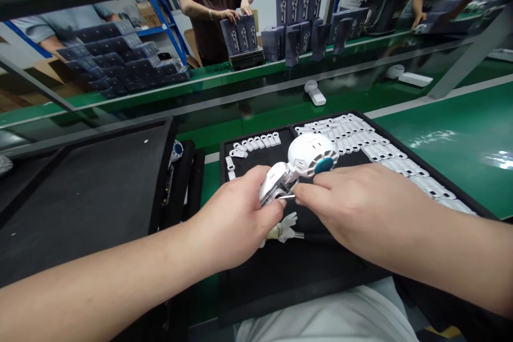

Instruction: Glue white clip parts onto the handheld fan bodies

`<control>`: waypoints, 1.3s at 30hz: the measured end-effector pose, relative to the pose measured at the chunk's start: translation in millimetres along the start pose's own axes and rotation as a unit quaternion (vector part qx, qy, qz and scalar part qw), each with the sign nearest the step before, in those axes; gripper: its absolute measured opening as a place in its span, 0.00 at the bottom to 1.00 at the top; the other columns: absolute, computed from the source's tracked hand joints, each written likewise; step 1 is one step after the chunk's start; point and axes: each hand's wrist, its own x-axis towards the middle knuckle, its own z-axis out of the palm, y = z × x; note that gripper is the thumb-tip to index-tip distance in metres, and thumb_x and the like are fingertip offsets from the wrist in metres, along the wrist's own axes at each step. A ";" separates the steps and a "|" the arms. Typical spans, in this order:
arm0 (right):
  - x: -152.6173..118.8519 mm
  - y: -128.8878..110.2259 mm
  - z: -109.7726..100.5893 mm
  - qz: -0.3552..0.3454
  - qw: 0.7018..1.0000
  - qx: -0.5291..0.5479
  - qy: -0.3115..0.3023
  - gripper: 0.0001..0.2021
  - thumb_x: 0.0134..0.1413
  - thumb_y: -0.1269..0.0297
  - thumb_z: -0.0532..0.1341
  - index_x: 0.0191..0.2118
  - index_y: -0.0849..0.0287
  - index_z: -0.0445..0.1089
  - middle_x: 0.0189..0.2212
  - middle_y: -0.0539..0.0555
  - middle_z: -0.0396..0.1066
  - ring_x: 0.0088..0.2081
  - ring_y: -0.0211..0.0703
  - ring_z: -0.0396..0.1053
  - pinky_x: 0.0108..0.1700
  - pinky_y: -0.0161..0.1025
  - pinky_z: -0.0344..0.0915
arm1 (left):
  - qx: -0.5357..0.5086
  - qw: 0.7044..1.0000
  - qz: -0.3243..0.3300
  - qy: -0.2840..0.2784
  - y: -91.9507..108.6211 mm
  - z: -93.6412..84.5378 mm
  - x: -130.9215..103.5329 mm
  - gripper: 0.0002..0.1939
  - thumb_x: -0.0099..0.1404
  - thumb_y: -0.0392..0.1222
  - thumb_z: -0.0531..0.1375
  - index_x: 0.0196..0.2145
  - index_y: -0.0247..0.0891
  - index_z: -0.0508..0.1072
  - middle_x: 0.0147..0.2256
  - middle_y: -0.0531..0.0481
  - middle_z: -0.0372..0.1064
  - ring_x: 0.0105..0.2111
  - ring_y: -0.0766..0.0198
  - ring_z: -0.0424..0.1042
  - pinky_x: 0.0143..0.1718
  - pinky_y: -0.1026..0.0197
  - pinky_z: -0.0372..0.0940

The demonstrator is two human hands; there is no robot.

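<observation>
My left hand (244,214) is closed around the handle of a white handheld fan (306,152) with a round vented head and a blue centre. The handle seems to have an opened side facing my right hand. Fingers curled, my right hand (352,203) pinches beside the handle, just below the fan head; a thin white edge shows between the two hands, too small to name. Beneath them, a crumpled bundle of whitish strips (284,228) lies on the black tray (256,278). Rows of white handle-shaped pieces (385,152) fill the tray's right side, and several smaller ones (256,143) stand at its upper left.
Another black tray (100,187) is stacked at the left. Beyond lies a green conveyor (248,109) carrying white fans (315,93). Across it, people handle boxes, near stacked dark boxes (120,59) and upright fan boxes (298,2). A slanted metal post (468,53) stands at right.
</observation>
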 end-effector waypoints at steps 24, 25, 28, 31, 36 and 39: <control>2.9 -10.9 3.1 0.047 0.997 0.006 -0.065 0.08 0.42 0.75 0.61 0.28 0.56 0.64 0.20 0.48 0.64 0.19 0.38 0.58 0.24 0.41 0.33 | -0.009 1.000 0.006 0.022 0.2 7.3 -3.6 0.09 0.64 0.47 0.59 0.40 0.41 0.71 0.34 0.47 0.75 0.33 0.54 0.73 0.30 0.59 0.61; 3.6 -11.5 3.2 0.048 0.997 0.009 -0.068 0.07 0.42 0.75 0.61 0.28 0.56 0.64 0.20 0.48 0.64 0.19 0.38 0.58 0.24 0.41 0.32 | -0.010 1.000 0.005 0.021 0.1 7.0 -3.7 0.09 0.64 0.47 0.59 0.40 0.41 0.71 0.34 0.47 0.75 0.33 0.54 0.73 0.30 0.59 0.62; 4.8 -12.1 4.3 0.042 0.996 0.022 -0.071 0.06 0.44 0.75 0.61 0.28 0.57 0.65 0.20 0.48 0.64 0.19 0.38 0.59 0.24 0.40 0.33 | -0.006 1.000 0.007 0.010 -1.0 5.7 -2.7 0.10 0.63 0.46 0.60 0.41 0.41 0.72 0.34 0.48 0.75 0.33 0.55 0.72 0.30 0.60 0.62; 1.3 -7.8 8.7 0.037 0.998 0.040 -0.037 0.06 0.49 0.76 0.60 0.31 0.57 0.67 0.22 0.48 0.66 0.21 0.39 0.61 0.24 0.39 0.38 | -0.052 0.999 -0.015 -0.004 -3.2 4.7 1.7 0.12 0.63 0.47 0.60 0.43 0.41 0.71 0.34 0.49 0.73 0.31 0.58 0.70 0.28 0.61 0.62; -15.5 7.5 39.9 0.106 0.991 0.060 0.049 0.10 0.68 0.67 0.54 0.36 0.59 0.71 0.27 0.51 0.71 0.29 0.42 0.69 0.29 0.37 0.52 | -0.267 0.963 -0.042 -0.007 -5.7 3.4 11.4 0.16 0.56 0.41 0.64 0.42 0.38 0.68 0.32 0.52 0.68 0.29 0.63 0.68 0.28 0.61 0.66; -19.2 12.5 71.0 0.158 0.984 0.070 -0.041 0.11 0.66 0.74 0.54 0.42 0.61 0.74 0.30 0.54 0.73 0.33 0.45 0.72 0.33 0.38 0.60 | -0.348 0.936 -0.038 -0.030 -5.3 1.7 15.3 0.24 0.46 0.32 0.67 0.42 0.38 0.67 0.37 0.50 0.69 0.33 0.61 0.70 0.32 0.58 0.70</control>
